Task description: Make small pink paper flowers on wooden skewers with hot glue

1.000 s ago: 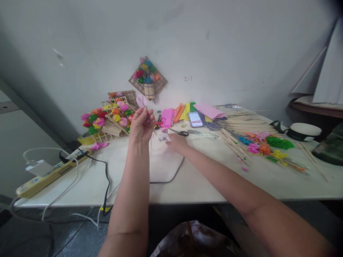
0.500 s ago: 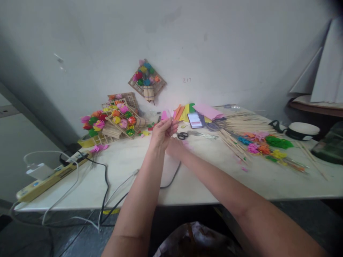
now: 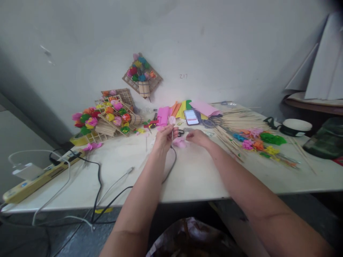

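Petal, blurry, above left fingers

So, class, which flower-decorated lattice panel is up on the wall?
The panel set cornerwise like a diamond; the other flowered panels sit piled on the table below.

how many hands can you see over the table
2: the left hand, holding a pale pink piece over the middle of the table, and the right hand, to its right, near loose pink material. Both show, though some fingers are hidden.
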A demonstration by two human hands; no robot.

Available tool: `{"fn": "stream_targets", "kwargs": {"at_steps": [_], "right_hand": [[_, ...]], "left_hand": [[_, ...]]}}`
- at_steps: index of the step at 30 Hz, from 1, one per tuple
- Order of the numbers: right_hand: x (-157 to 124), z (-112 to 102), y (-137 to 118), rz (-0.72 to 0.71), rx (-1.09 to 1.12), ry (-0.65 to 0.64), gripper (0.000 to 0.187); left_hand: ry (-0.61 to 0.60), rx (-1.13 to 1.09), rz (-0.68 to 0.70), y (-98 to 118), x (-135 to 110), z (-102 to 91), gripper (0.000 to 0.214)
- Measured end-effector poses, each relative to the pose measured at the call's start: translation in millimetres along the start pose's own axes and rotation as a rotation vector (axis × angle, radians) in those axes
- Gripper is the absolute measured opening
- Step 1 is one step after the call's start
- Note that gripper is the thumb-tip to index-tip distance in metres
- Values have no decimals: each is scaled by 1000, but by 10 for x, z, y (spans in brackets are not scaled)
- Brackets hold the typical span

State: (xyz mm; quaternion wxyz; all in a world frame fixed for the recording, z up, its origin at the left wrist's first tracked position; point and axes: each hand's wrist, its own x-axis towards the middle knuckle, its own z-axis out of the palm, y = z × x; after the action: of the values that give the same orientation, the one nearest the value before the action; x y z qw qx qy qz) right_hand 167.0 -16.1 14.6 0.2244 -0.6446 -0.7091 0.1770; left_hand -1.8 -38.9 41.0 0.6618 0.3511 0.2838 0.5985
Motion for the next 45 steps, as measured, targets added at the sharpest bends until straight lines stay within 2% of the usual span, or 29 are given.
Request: {"fn": "stream_targets", "kwargs": {"at_steps": [3, 7, 14, 19, 25, 36, 45], "right_hand": [[-19, 25, 5, -24, 10, -72, 23], [-48, 56, -87, -3, -56, -89, 29], [-21, 107, -116, 33, -84, -114, 22], [33, 150, 4, -10, 133, -52, 19], [-19, 98, 42, -16, 496, -86, 19], [85, 131, 151, 25, 775, -2, 25], [77, 6, 108, -22, 969, 86, 26]], "left_hand": [[-7, 13, -12, -44, -31, 1, 5], [-18, 28, -11, -73, -39, -23, 5], [-20, 11, -1, -99, 10, -86, 4], [-3, 33, -12, -112, 30, -114, 8], [12, 41, -19, -118, 38, -127, 8], [10, 81, -38, -145, 44, -126, 7], [-25, 120, -54, -175, 29, -113, 6]]}}
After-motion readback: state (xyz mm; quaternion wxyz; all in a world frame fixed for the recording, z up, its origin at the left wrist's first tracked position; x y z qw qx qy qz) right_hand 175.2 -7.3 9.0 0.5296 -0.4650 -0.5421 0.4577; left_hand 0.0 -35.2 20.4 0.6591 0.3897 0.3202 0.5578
